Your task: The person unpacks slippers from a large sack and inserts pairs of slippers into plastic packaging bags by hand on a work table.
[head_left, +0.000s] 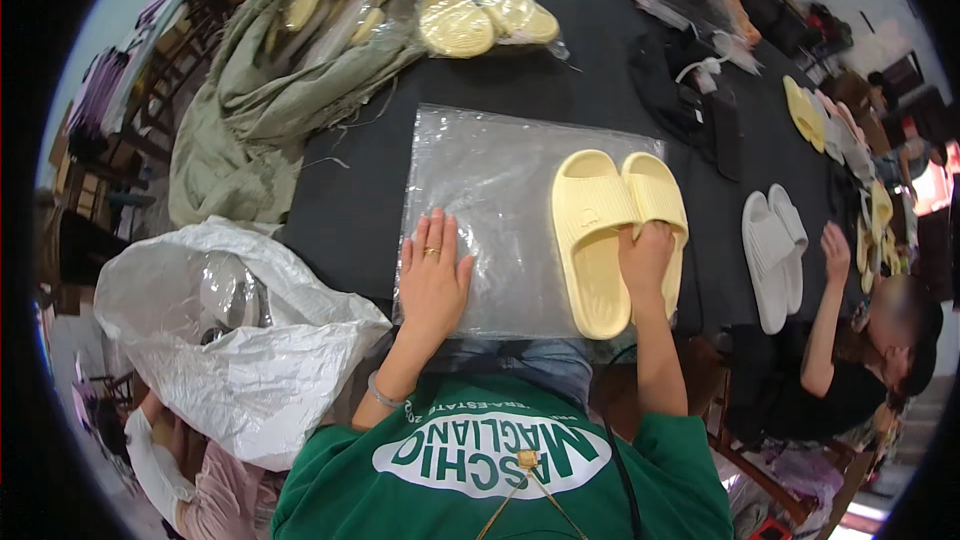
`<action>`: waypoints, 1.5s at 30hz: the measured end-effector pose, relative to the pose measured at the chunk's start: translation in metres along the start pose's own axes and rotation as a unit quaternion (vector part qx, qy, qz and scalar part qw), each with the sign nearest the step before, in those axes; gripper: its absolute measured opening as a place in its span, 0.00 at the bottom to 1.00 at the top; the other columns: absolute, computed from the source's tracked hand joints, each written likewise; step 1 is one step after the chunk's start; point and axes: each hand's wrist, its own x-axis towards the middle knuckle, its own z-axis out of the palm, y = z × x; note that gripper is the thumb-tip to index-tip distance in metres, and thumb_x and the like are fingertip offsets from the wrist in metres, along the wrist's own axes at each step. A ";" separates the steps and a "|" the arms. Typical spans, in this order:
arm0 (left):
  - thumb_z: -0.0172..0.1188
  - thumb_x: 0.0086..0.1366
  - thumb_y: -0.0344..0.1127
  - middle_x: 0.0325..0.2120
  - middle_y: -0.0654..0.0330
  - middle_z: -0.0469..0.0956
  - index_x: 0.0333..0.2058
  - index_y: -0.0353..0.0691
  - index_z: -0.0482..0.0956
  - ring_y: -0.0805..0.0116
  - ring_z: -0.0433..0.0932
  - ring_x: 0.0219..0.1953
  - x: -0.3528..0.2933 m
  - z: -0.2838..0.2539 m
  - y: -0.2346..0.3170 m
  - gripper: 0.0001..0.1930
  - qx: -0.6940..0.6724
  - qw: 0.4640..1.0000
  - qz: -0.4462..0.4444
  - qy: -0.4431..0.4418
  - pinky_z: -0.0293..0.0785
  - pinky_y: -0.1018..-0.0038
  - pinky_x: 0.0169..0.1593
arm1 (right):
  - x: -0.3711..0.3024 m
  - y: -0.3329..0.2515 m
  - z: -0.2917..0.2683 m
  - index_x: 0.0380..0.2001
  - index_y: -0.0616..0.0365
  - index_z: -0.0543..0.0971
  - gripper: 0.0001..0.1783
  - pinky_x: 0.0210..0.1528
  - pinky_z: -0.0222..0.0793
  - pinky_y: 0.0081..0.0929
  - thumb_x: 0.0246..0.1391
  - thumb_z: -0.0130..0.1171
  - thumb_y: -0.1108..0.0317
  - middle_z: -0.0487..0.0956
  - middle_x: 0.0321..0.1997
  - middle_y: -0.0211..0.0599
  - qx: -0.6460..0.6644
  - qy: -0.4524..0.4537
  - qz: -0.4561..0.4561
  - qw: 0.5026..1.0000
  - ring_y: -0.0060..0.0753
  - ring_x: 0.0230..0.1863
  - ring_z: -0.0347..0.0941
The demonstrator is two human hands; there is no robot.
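A clear plastic bag [490, 230] lies flat on the black tabletop in front of me. My left hand [433, 275] rests on the bag's left part, palm down with fingers stretched out. On the bag's right side is a pair of pale yellow slide slippers [597, 270], side by side with toes pointing away from me. My right hand [648, 255] grips the pair where the two slippers meet, its fingers reaching in at the straps. Part of the right slipper is hidden behind that hand, and its fingertips do not show.
Bagged yellow slippers [458, 25] and a green cloth [265, 90] lie at the far left. A white sack [240, 330] stands left of me. Grey slippers [773, 255] are to the right, near a co-worker's hand [835, 252]. A black bag [665, 90] lies beyond.
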 end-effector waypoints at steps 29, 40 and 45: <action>0.63 0.56 0.49 0.39 0.59 0.75 0.33 0.45 0.79 0.55 0.70 0.47 0.177 0.056 -0.063 0.14 -0.076 0.953 -0.147 0.255 0.65 0.57 0.47 | 0.035 -0.120 -0.006 0.33 0.68 0.78 0.15 0.49 0.63 0.47 0.43 0.59 0.67 0.77 0.36 0.57 0.251 -0.134 -0.146 0.947 0.58 0.41 0.71; 0.66 0.53 0.48 0.45 0.58 0.73 0.39 0.46 0.78 0.54 0.67 0.51 0.173 0.046 -0.053 0.18 -0.045 0.967 -0.142 0.208 0.62 0.57 0.51 | 0.051 -0.075 0.034 0.31 0.65 0.77 0.15 0.49 0.63 0.44 0.49 0.56 0.62 0.77 0.38 0.49 0.049 -0.078 -0.078 0.993 0.49 0.44 0.70; 0.64 0.55 0.47 0.44 0.58 0.73 0.39 0.45 0.77 0.54 0.67 0.51 0.178 0.045 -0.049 0.16 -0.049 0.967 -0.136 0.208 0.63 0.57 0.50 | 0.064 -0.015 0.021 0.29 0.67 0.78 0.16 0.51 0.60 0.47 0.50 0.57 0.61 0.77 0.37 0.50 0.003 0.010 0.019 1.000 0.50 0.46 0.70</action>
